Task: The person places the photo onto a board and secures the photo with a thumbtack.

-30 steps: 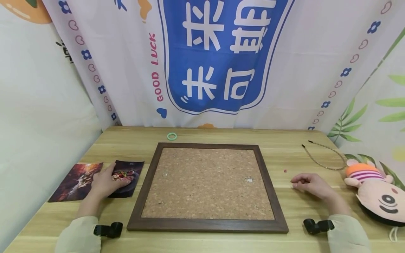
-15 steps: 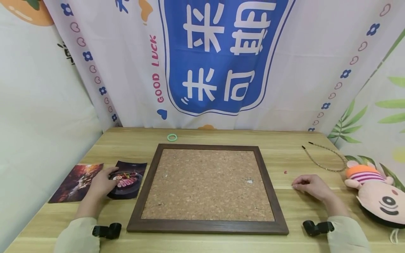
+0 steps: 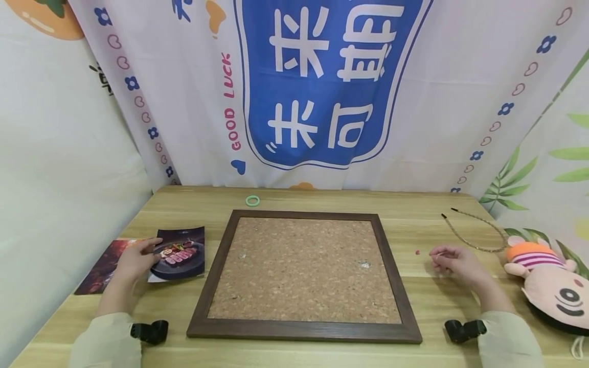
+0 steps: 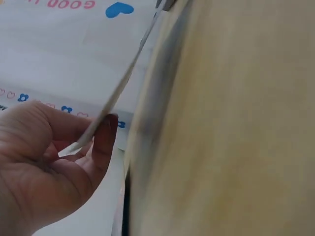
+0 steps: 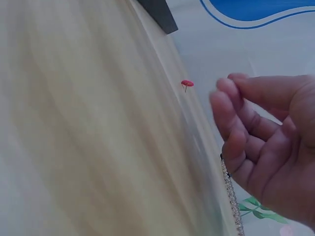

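Note:
At the left, my left hand [image 3: 138, 259] pinches the left edge of a photo print of sliced meat on a dark plate [image 3: 181, 255]. In the left wrist view that print [image 4: 127, 73] appears edge-on between thumb and fingers, lifted off the wood. A second print in red and brown [image 3: 98, 273] lies under the left hand and forearm, partly hidden. My right hand [image 3: 455, 263] hovers low over the table at the right, fingers loosely curled, with nothing visible in them. Just beyond its fingertips lies a red thumbtack [image 5: 187, 84], apart from the hand.
A cork board [image 3: 303, 271] in a brown wooden frame [image 3: 303, 329] lies mid-table. Behind it sits a green ring [image 3: 252, 201]. A braided headband [image 3: 478, 244] and a plush doll [image 3: 547, 281] lie at the right. A printed curtain [image 3: 198, 128] hangs behind the table.
My left hand has gone from resting on the meat print to pinching its left edge, raising it and drawing it slightly left. The right hand has hardly moved.

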Demonstrator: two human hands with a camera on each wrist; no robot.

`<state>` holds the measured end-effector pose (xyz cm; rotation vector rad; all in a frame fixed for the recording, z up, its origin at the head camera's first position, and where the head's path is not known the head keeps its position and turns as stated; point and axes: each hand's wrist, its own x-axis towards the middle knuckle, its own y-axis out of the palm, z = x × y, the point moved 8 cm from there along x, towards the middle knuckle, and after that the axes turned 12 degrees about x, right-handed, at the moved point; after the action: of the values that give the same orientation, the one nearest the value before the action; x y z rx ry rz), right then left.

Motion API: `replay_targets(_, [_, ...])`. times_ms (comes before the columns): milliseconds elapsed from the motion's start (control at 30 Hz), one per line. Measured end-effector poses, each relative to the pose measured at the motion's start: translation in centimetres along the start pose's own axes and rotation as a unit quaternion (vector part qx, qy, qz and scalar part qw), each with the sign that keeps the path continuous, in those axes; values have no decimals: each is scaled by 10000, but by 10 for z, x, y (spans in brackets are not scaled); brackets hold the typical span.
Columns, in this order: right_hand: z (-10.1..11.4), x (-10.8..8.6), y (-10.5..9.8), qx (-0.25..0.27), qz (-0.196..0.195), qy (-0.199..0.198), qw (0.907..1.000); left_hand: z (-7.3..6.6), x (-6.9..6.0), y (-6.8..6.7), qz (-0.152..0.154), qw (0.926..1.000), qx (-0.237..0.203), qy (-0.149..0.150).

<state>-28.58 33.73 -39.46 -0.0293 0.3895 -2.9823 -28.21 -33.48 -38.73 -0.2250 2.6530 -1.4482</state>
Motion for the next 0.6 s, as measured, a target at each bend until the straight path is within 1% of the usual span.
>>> replay_targets(67, [4, 2, -2, 83, -57, -40, 9999, 7, 7, 0, 28, 9998, -193, -28])
replay_targets(100, [4, 3, -2, 151, -55, -32, 9999, 12, 12, 1, -14, 9998, -182, -59])
replay_targets(167, [4, 7, -6, 275, -52, -7, 9996, 25, 27, 7, -100, 9995, -287, -112])
replay_targets(233, [1, 13, -6, 485, -12, 38, 9988, 37, 42, 12, -258, 9988, -393, -105])
replay_targets(300, [0, 19, -3, 560, 76, 89, 9984, 41, 54, 16, -412, 9984, -375, -41])
replay_targets(333, [0, 22, 0, 541, 113, 107, 9984, 39, 57, 18, -418, 9980, -473, 14])
replay_targets(367, [1, 24, 2, 513, 143, 126, 9985, 33, 58, 19, -388, 9975, -599, 23])
replay_targets(400, [3, 26, 5, 488, 126, 154, 9986, 24, 56, 20, -333, 9967, -735, 16])
replay_targets(433, [7, 27, 8, 359, 100, 175, 9992, 12, 53, 19, -245, 9962, -832, 47])
replay_targets(500, [14, 30, 14, 129, 125, 144, 9997, -16, 41, 17, -72, 9942, -1070, 32])
replay_targets(600, [23, 36, 21, -86, 54, 187, 9998, -57, 26, 14, 199, 9899, -1402, 86])
